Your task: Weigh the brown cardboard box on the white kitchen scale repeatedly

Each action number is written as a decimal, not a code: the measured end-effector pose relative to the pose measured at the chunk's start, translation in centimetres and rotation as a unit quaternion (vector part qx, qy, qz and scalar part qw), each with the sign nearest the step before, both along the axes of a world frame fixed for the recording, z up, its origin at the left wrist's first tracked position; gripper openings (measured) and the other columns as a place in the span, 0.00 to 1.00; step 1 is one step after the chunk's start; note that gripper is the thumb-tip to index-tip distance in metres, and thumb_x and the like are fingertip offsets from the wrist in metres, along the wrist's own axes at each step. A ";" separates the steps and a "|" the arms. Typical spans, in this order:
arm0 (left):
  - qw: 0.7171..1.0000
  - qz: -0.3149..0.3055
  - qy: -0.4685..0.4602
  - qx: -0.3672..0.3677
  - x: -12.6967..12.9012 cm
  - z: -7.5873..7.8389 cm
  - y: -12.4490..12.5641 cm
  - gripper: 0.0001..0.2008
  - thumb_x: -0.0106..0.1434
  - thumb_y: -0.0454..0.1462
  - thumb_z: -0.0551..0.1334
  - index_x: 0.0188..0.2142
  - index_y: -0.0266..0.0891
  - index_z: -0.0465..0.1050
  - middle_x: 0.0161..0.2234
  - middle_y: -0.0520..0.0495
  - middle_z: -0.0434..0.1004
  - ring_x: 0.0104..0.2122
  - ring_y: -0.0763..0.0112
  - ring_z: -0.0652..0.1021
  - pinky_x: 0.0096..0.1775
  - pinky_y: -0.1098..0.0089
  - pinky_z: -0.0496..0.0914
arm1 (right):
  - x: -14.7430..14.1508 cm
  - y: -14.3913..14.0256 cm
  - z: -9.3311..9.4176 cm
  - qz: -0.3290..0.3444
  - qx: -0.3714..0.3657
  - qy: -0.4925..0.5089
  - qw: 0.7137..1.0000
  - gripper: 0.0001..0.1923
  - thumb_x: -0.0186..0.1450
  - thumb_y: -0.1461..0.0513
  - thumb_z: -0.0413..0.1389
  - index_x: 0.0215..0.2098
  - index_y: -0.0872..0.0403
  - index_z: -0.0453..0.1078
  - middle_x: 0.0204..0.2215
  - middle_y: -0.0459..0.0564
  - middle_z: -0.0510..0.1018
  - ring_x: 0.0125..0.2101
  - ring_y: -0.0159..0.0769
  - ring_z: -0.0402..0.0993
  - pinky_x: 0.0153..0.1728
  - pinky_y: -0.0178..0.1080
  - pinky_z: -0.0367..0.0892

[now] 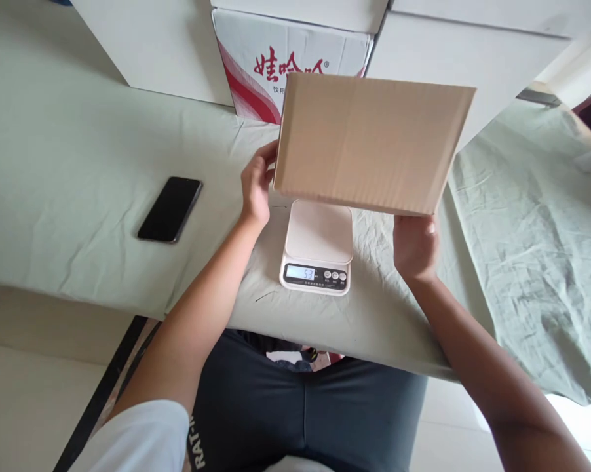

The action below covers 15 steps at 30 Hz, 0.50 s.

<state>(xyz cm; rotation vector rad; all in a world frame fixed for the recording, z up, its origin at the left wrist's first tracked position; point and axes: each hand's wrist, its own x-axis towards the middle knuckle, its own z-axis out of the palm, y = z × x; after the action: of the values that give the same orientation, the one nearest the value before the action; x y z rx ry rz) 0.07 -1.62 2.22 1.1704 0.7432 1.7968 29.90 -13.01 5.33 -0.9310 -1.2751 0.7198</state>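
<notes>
A plain brown cardboard box (374, 141) is held up between my two hands, tilted, above the back of a small white kitchen scale (320, 229). My left hand (257, 183) grips the box at its left side, the fingers partly hidden behind it. Under the lower right corner, my right hand (416, 246) supports the box with closed fingers; most of them are out of sight beneath it. The scale's lit display (300, 273) seems to read 53. Its plate shows below the box's lower edge, apart from it.
A black smartphone (170, 209) lies left of the scale on the pale green cloth (94, 196). At the back stand a white carton with red lettering (249, 62) and large white boxes (462, 65). The table's front edge runs just above my lap.
</notes>
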 end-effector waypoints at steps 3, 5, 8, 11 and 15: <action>0.997 -0.026 0.064 -0.037 0.8 -1.6 0.3 0.37 0.69 0.75 0.60 0.52 0.51 0.85 0.64 0.43 0.85 0.79 0.48 0.71 0.76 0.54 0.69 | -0.7 1.8 0.0 -0.018 -0.060 -0.035 0.997 0.32 0.69 0.29 0.57 0.55 0.39 0.78 0.56 0.54 0.84 0.69 0.54 0.79 0.61 0.60 0.81; 0.994 -0.042 0.072 -0.067 1.2 -2.7 0.8 0.44 0.66 0.79 0.59 0.56 0.49 0.84 0.67 0.41 0.84 0.81 0.45 0.68 0.80 0.50 0.65 | -1.1 3.3 -0.6 -0.023 -0.086 -0.043 0.995 0.34 0.69 0.29 0.58 0.58 0.41 0.78 0.58 0.56 0.84 0.69 0.53 0.78 0.61 0.61 0.81; 0.990 -0.056 0.069 -0.112 1.3 -3.4 1.6 0.48 0.67 0.79 0.56 0.60 0.45 0.84 0.67 0.38 0.85 0.82 0.43 0.68 0.81 0.48 0.63 | -1.5 5.3 -1.8 -0.004 -0.090 -0.026 0.996 0.36 0.67 0.27 0.57 0.58 0.39 0.78 0.59 0.53 0.84 0.70 0.49 0.76 0.64 0.56 0.80; 0.987 -0.060 0.071 -0.130 1.2 -3.1 1.8 0.47 0.71 0.77 0.54 0.61 0.43 0.84 0.68 0.38 0.85 0.82 0.42 0.67 0.82 0.50 0.62 | -1.5 6.2 -2.7 0.010 -0.090 -0.005 0.996 0.36 0.66 0.26 0.55 0.58 0.34 0.78 0.61 0.48 0.83 0.71 0.45 0.75 0.65 0.52 0.80; 0.986 -0.060 0.070 -0.139 1.1 -2.7 1.7 0.43 0.76 0.73 0.53 0.65 0.46 0.83 0.72 0.42 0.81 0.83 0.43 0.64 0.82 0.45 0.60 | -1.1 6.1 -3.1 -0.015 -0.122 -0.012 0.992 0.37 0.64 0.24 0.57 0.59 0.32 0.77 0.63 0.46 0.82 0.71 0.46 0.74 0.63 0.51 0.81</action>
<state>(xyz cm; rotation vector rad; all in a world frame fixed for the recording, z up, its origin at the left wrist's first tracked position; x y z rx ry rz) 1.20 0.09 -0.45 1.1352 0.9515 1.4681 28.83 -6.87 2.21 -1.1569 -1.2084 0.8566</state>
